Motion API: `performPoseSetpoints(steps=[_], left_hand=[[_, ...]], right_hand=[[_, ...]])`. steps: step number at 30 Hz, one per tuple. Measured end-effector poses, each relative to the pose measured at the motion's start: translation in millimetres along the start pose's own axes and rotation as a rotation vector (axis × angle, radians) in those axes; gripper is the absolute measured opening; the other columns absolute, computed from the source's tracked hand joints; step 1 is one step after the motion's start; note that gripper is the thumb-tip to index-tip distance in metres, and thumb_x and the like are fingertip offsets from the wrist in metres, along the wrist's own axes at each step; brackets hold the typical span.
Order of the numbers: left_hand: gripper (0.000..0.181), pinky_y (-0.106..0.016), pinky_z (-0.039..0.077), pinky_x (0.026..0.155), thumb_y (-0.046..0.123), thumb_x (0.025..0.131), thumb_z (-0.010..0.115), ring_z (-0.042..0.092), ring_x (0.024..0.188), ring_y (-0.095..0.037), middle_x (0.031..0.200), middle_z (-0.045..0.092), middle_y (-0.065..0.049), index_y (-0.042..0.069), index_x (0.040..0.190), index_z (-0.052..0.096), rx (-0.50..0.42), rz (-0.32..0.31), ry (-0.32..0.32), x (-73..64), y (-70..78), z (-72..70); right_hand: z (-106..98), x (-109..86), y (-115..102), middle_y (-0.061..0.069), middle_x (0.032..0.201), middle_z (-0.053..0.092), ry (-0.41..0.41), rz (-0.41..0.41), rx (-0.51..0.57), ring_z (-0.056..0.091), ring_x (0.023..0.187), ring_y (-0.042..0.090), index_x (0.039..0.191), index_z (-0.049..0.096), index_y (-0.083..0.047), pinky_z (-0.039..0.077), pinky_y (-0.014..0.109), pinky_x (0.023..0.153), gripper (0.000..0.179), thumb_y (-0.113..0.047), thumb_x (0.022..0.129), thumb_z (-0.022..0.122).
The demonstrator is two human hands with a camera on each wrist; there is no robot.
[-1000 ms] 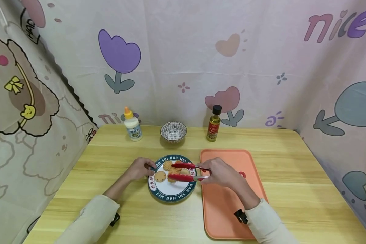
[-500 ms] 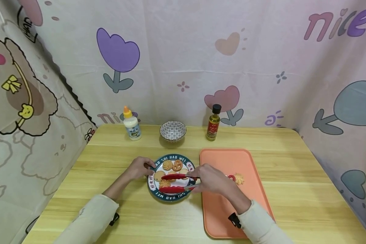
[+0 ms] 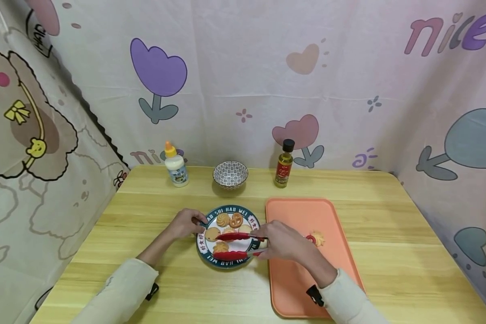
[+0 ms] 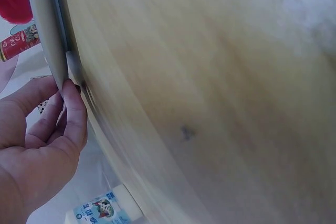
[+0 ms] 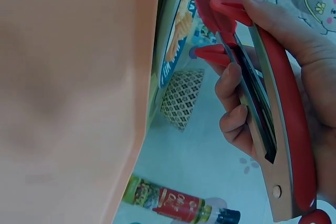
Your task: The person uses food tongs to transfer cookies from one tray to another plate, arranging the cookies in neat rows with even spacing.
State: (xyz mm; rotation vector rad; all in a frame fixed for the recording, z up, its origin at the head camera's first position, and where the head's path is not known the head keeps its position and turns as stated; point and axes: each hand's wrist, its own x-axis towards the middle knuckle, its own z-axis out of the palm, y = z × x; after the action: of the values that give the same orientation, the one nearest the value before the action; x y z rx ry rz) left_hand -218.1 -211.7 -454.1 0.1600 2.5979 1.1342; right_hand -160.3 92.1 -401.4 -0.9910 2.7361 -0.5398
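Note:
My left hand (image 3: 186, 223) pinches the left rim of a round plate (image 3: 232, 209) with a dark green lettered border; the left wrist view shows thumb and fingertips on its edge. Gripped in my right hand (image 3: 283, 241) are red-tipped metal tongs (image 3: 231, 255), their arms spread over the lower half of the plate. A ridged cookie (image 3: 220, 247) lies at the lower left of the plate, by the tong tips. Behind it are a round cookie (image 3: 212, 234), a swirl cookie (image 3: 222, 219) and a pretzel-shaped cookie (image 3: 236, 220); the tongs partly cover others.
An orange tray (image 3: 299, 279) lies right of the plate, with a ridged cookie (image 3: 318, 237) beside the tongs' red end ring. Along the back stand a white bottle with an orange tip (image 3: 177, 171), a patterned bowl (image 3: 230, 175) and an oil bottle (image 3: 284, 164).
The tongs moved from the plate's middle toward its lower left with a ridged cookie, then spread and drew back slightly right; that cookie now lies on the plate. My left hand stays at the rim.

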Motion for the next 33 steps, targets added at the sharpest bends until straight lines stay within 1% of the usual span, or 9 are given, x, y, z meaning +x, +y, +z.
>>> performPoseSetpoints(steps=[3, 9, 11, 16, 19, 22, 26, 29, 33], left_hand=[[0.019, -0.028, 0.048, 0.061, 0.002, 0.077, 0.07, 0.053, 0.073, -0.017, 0.085, 0.062, -0.008, 0.0, 0.095, 0.069, 0.003, 0.009, 0.002, 0.7, -0.6, 0.3], [0.018, -0.028, 0.048, 0.06, 0.001, 0.076, 0.07, 0.053, 0.073, -0.017, 0.084, 0.061, -0.008, 0.0, 0.095, 0.069, 0.009, 0.005, 0.005, 0.9, -0.4, 0.3], [0.018, -0.028, 0.048, 0.06, 0.001, 0.076, 0.07, 0.053, 0.073, -0.017, 0.083, 0.061, -0.008, 0.001, 0.094, 0.069, 0.007, 0.001, 0.007, 0.8, -0.4, 0.4], [0.018, -0.028, 0.048, 0.059, 0.001, 0.076, 0.07, 0.052, 0.072, -0.017, 0.082, 0.06, -0.008, 0.001, 0.094, 0.069, 0.0, -0.006, 0.011, 0.6, 0.1, 1.2], [0.018, -0.028, 0.048, 0.06, 0.001, 0.077, 0.07, 0.052, 0.073, -0.017, 0.083, 0.061, -0.008, 0.001, 0.094, 0.069, 0.002, -0.013, 0.013, 0.4, 0.7, 1.4], [0.017, -0.028, 0.047, 0.061, 0.0, 0.077, 0.07, 0.053, 0.073, -0.017, 0.084, 0.061, -0.008, 0.001, 0.094, 0.069, 0.004, -0.023, 0.018, -0.2, 1.7, 1.5], [0.017, -0.028, 0.047, 0.062, 0.001, 0.076, 0.07, 0.053, 0.074, -0.018, 0.087, 0.062, -0.009, 0.001, 0.094, 0.069, 0.01, -0.023, 0.017, -0.7, 2.2, 1.5], [0.018, -0.028, 0.047, 0.061, 0.001, 0.076, 0.071, 0.053, 0.074, -0.018, 0.088, 0.062, -0.009, 0.001, 0.093, 0.069, 0.011, -0.016, 0.018, -0.4, 1.9, 1.7], [0.018, -0.027, 0.047, 0.06, 0.002, 0.076, 0.071, 0.053, 0.074, -0.017, 0.088, 0.062, -0.009, 0.001, 0.093, 0.069, 0.014, -0.013, 0.018, 0.2, 1.7, 2.0]], right_hand=[[-3, -7.3, 5, 0.004, 0.11, 0.071, 0.014, -0.012, 0.015, 0.064, 0.093, 0.012, 0.119, 0.067, -0.01, 0.053, 0.026, 0.078, 0.052, -0.027, 0.072, 0.08], [-6, -24.7, 18, -0.001, 0.092, 0.07, 0.035, 0.047, 0.056, 0.047, 0.062, 0.009, 0.12, 0.067, -0.013, 0.038, 0.02, 0.052, 0.054, -0.025, 0.069, 0.081], [-7, -30.5, 23, -0.001, 0.092, 0.07, 0.046, 0.072, 0.057, 0.051, 0.067, 0.009, 0.121, 0.066, -0.014, 0.04, 0.02, 0.055, 0.055, -0.026, 0.069, 0.081], [-12, -46.8, 35, 0.003, 0.109, 0.071, 0.081, 0.133, 0.099, 0.06, 0.082, 0.015, 0.122, 0.064, -0.012, 0.046, 0.024, 0.064, 0.057, -0.025, 0.069, 0.082], [-17, -57.5, 45, 0.004, 0.108, 0.07, 0.114, 0.143, 0.105, 0.054, 0.073, 0.011, 0.122, 0.064, -0.01, 0.044, 0.022, 0.06, 0.058, -0.023, 0.069, 0.082], [-23, -68.8, 56, 0.003, 0.106, 0.069, 0.127, 0.174, 0.094, 0.052, 0.074, 0.011, 0.124, 0.063, -0.009, 0.043, 0.021, 0.061, 0.061, -0.023, 0.068, 0.083], [-32, -83.2, 69, 0.003, 0.103, 0.067, 0.117, 0.276, 0.11, 0.053, 0.08, 0.016, 0.127, 0.06, -0.009, 0.044, 0.022, 0.06, 0.066, -0.024, 0.067, 0.084], [-37, -94.2, 80, 0.003, 0.098, 0.064, 0.123, 0.32, 0.12, 0.048, 0.073, 0.015, 0.128, 0.059, -0.01, 0.039, 0.021, 0.054, 0.07, -0.027, 0.066, 0.085], [-43, -108.9, 94, 0.004, 0.095, 0.063, 0.137, 0.326, 0.107, 0.042, 0.066, 0.012, 0.128, 0.059, -0.007, 0.035, 0.021, 0.049, 0.071, -0.027, 0.065, 0.085]])
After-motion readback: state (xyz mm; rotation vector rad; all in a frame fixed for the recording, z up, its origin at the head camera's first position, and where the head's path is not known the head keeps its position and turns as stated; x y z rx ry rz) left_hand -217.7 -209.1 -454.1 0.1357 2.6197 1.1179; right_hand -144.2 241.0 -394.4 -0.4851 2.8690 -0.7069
